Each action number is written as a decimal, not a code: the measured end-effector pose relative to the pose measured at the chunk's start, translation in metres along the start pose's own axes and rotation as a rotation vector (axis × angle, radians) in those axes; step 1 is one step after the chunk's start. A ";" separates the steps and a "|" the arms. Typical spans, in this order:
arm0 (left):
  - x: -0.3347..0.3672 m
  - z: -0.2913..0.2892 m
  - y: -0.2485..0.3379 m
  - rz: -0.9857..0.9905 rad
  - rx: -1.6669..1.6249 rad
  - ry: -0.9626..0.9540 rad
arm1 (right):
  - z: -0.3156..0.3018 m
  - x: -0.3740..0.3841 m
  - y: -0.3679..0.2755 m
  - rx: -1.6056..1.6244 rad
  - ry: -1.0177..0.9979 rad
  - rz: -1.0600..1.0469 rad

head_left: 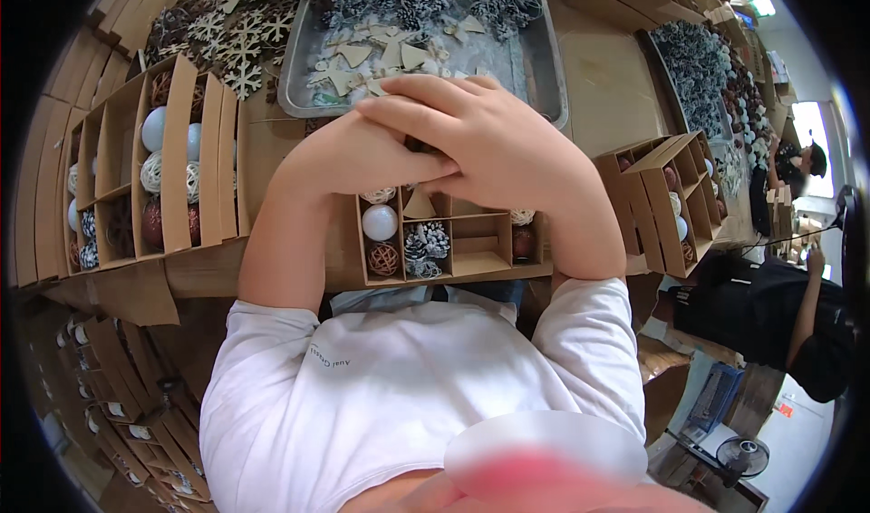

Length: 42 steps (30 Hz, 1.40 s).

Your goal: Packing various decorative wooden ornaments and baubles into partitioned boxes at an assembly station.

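Observation:
My hands cross above a brown cardboard box (pixel 480 266) with compartments. My right hand (pixel 507 141) lies on top, its fingers stretched leftward and apart over my left hand (pixel 353 155). One digit of the left hand points right beneath the right palm; its other fingers are hidden, so whether it holds anything does not show. Below them, the box holds a white ball (pixel 380 223), a brown wicker ball (pixel 383 259), frosted pinecones (pixel 426 246), a wooden piece (pixel 419 205) and a dark red ball (pixel 524 241). One front compartment shows bare cardboard.
Beyond my hands, a metal tray (pixel 294 78) holds frosted pinecones and wooden cutouts (pixel 391 51). Wooden snowflakes (pixel 249 37) lie at far left. Filled divided boxes stand left (pixel 172 227) and right (pixel 634 196). Another person in black (pixel 752 309) is at the right.

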<state>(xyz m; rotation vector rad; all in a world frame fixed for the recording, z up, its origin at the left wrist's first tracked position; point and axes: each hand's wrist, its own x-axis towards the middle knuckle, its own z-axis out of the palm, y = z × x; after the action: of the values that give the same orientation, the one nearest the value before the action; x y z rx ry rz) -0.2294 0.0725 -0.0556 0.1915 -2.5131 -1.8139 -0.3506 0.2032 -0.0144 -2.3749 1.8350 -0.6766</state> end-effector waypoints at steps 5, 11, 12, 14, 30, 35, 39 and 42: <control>0.007 -0.001 0.008 0.025 0.184 -0.076 | 0.010 -0.011 0.022 -0.025 -0.063 0.252; 0.010 -0.004 0.012 -0.093 0.402 -0.031 | 0.021 -0.023 0.037 -0.174 -0.120 0.273; 0.010 -0.002 0.010 -0.101 0.360 -0.002 | 0.026 -0.029 0.041 -0.116 -0.049 0.231; 0.008 -0.002 0.007 -0.094 0.318 0.049 | 0.029 -0.037 0.047 0.013 0.066 0.164; 0.015 0.003 -0.007 0.180 0.028 0.190 | 0.029 -0.046 0.050 0.674 0.370 0.139; 0.015 0.001 -0.013 0.166 -0.256 0.251 | 0.032 -0.044 0.051 1.113 0.373 0.024; 0.015 0.005 -0.006 0.074 -0.455 0.171 | 0.038 -0.044 0.058 1.145 0.348 -0.155; 0.013 0.007 -0.010 0.107 -0.429 0.205 | 0.034 -0.041 0.055 0.958 0.382 -0.076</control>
<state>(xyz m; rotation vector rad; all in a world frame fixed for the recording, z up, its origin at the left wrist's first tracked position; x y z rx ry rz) -0.2425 0.0744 -0.0676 0.2086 -1.9105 -2.1089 -0.3951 0.2184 -0.0745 -1.7216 1.0689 -1.6383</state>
